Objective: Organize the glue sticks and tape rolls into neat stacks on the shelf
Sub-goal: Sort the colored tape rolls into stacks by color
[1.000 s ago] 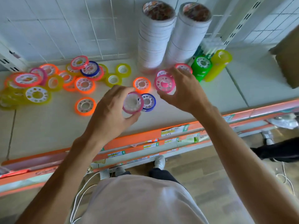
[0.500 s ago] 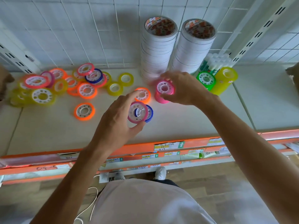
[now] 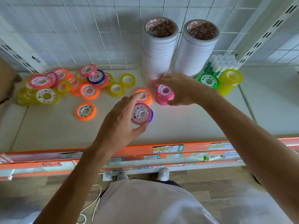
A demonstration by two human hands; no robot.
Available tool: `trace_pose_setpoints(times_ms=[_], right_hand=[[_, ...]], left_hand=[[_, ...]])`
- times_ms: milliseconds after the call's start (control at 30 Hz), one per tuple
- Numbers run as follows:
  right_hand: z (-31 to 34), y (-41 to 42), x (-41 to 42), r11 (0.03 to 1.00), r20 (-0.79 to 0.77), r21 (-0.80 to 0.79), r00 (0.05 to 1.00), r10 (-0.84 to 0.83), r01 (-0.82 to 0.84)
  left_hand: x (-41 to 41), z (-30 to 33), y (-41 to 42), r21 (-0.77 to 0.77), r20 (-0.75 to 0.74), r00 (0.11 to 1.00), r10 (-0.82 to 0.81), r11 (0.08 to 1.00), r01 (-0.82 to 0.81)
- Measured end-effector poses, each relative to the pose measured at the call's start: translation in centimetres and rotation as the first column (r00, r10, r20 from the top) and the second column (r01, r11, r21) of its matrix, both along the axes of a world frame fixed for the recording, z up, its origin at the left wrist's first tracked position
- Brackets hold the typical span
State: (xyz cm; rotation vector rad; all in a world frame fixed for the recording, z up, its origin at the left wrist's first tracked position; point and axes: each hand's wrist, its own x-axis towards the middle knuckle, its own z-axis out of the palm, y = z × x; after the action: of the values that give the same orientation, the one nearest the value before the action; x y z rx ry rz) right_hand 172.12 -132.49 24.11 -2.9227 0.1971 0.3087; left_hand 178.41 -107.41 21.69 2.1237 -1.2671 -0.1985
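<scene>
My left hand (image 3: pixel 119 120) pinches a pink tape roll (image 3: pixel 141 113) above the shelf (image 3: pixel 48 130), with a blue roll (image 3: pixel 151 115) just behind it. A short stack of pink rolls (image 3: pixel 163 94) stands on the shelf with my right hand (image 3: pixel 182 90) wrapped around its right side. An orange roll (image 3: pixel 146 96) lies between the two hands. A heap of loose coloured rolls (image 3: pixel 64 86) sprawls at the back left. Glue sticks (image 3: pixel 221 63) stand at the back right, behind a green roll stack (image 3: pixel 208 80) and a yellow roll stack (image 3: pixel 229 81).
Two tall stacks of white tape (image 3: pixel 159 50) (image 3: pixel 196 49) stand against the wire grid back wall. A lone orange roll (image 3: pixel 85 111) lies on the shelf at left. The shelf's orange front rail (image 3: pixel 169 148) carries price labels. A brown box edge (image 3: pixel 6 88) sits far left.
My right hand has lowered its pink roll onto the pink stack and now holds the stack on the shelf. My left hand has kept its pink roll roughly in place.
</scene>
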Motion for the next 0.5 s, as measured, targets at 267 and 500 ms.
trace_pose_setpoints(times_ms=[267, 500], right_hand=[[-0.1, -0.7, 1.6, 0.999, -0.091, -0.015, 0.995, 0.034, -0.035], [-0.4, -0.3, 1.7, 0.999, -0.100, -0.014, 0.994, 0.037, -0.039]], left_hand=[[-0.3, -0.4, -0.1, -0.003, 0.002, 1.000, -0.027, 1.000, 0.027], [-0.2, -0.6, 0.0, 0.006, 0.003, 1.000, -0.024, 1.000, 0.024]])
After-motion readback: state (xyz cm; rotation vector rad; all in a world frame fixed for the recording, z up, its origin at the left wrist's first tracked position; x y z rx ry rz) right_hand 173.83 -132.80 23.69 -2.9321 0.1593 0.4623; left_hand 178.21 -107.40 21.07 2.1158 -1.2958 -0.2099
